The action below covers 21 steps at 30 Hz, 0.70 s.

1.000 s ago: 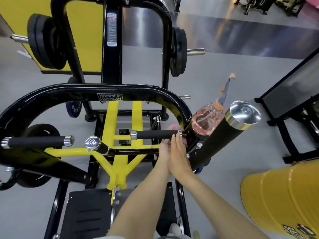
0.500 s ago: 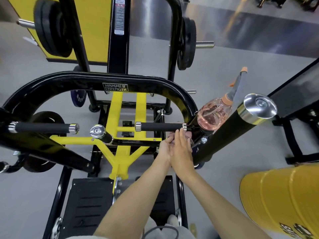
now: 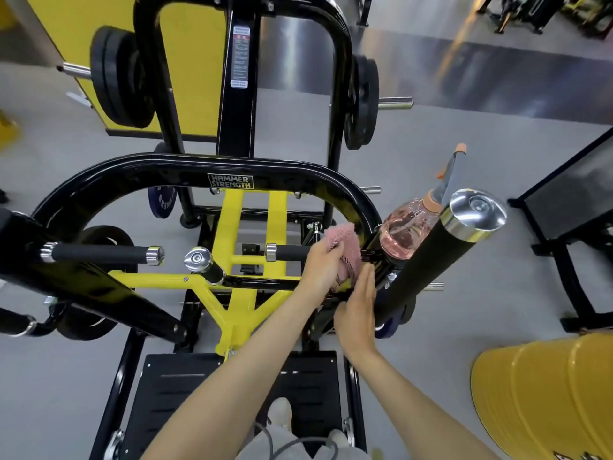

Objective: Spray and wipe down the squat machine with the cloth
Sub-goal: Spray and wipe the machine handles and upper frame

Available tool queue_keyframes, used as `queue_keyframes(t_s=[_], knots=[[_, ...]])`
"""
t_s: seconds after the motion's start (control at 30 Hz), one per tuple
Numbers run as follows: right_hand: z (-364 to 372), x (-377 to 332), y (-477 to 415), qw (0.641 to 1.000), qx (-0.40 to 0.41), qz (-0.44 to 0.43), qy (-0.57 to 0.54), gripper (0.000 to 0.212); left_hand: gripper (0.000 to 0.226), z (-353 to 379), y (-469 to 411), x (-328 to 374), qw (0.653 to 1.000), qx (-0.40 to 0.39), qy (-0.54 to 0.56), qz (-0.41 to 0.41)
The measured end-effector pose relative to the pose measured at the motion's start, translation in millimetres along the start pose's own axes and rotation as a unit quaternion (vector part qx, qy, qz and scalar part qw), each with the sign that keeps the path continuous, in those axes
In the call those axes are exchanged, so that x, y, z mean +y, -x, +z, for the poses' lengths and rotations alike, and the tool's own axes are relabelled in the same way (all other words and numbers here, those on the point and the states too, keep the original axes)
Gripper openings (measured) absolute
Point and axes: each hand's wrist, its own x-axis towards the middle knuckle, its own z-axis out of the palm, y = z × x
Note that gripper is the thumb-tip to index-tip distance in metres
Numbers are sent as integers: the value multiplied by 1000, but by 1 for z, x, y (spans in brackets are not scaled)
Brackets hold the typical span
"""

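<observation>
The squat machine point(image 3: 132, 175) bears a HAMMER STRENGTH label point(image 3: 230, 181) on its curved black bar. The left hand point(image 3: 323, 267) grips the pink cloth point(image 3: 346, 250) at the handle point(image 3: 288, 253); the right hand point(image 3: 356, 307), fingers straight, holds nothing just below. The cloth, earlier hidden under both hands, now shows above them

The left hand point(image 3: 323, 267) grips a pink cloth point(image 3: 345, 252) against the squat machine point(image 3: 205, 175). The right hand point(image 3: 356, 310) lies flat just below it. A spray bottle point(image 3: 406, 230) sits just beyond both hands.
</observation>
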Motion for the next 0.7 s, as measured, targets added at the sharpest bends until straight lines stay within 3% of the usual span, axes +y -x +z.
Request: queue_keyframes(t_s=[0.07, 0.17, 0.27, 0.33, 0.37, 0.4, 0.5, 0.57, 0.7], knots=[[-1, -4, -2, 996, -34, -4, 77, 84, 35, 1, -5, 10, 993, 12, -59, 106], [-3, 1, -6, 996, -65, 16, 65, 82, 24, 7, -8, 15, 948, 11, -228, 219], [-6, -5, -13, 997, -62, 35, 19, 72, 25, 18, -13, 5, 855, 1, -440, 274], [-4, -3, -15, 999, -31, 21, -2, 50, 28, 23, -22, -12, 764, -13, -578, 285], [-2, 0, -15, 1000, -23, 15, -8, 46, 23, 25, -28, -20, 715, -27, -631, 299], [-2, 1, -16, 999, -30, 26, -3, 50, 24, 26, -33, -23, 687, -38, -659, 302], [0, 5, -18, 996, -61, 52, 24, 76, 25, 29, -45, -6, 685, -91, -676, 257], [1, 3, -17, 995, -70, 61, 41, 82, 27, 32, -51, 7, 687, -131, -686, 203], [-1, 3, -17, 997, -49, 46, 48, 84, 30, 33, -46, 10, 610, -152, -737, 249]])
